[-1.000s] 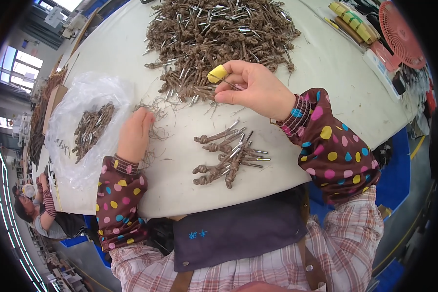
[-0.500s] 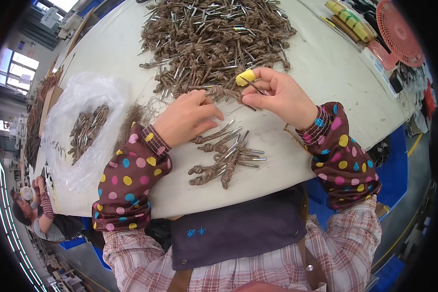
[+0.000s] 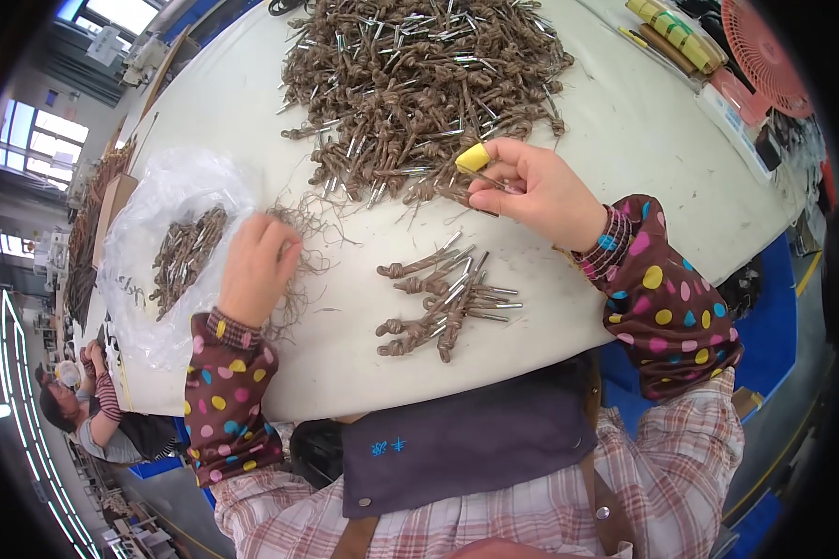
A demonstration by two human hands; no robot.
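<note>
My right hand (image 3: pixel 545 191), its index fingertip wrapped in yellow tape, grips small dark thread snips (image 3: pixel 487 179) at the near edge of a large heap of knotted brown cords (image 3: pixel 429 93) with metal tips. My left hand (image 3: pixel 259 265) is over a tangle of loose brown thread scraps (image 3: pixel 294 279), beside a clear plastic bag (image 3: pixel 140 200). Its fingers are drawn together; whatever they may hold is too small to make out. Several knotted cords (image 3: pixel 447 303) lie in a small group on the table between my forearms. More cords (image 3: pixel 188 256) are inside the bag.
The pale table (image 3: pixel 345 373) curves around in front of me. At the far right are a pink fan (image 3: pixel 764 56), yellow rolls (image 3: pixel 676 33) and a white box (image 3: pixel 736 126). Blue bins (image 3: pixel 764 317) stand below the right edge. Another person (image 3: pixel 93 401) sits at far left.
My left hand has moved left and nearer, from the edge of the heap to the thread scraps. My right hand stays near the heap with the snips.
</note>
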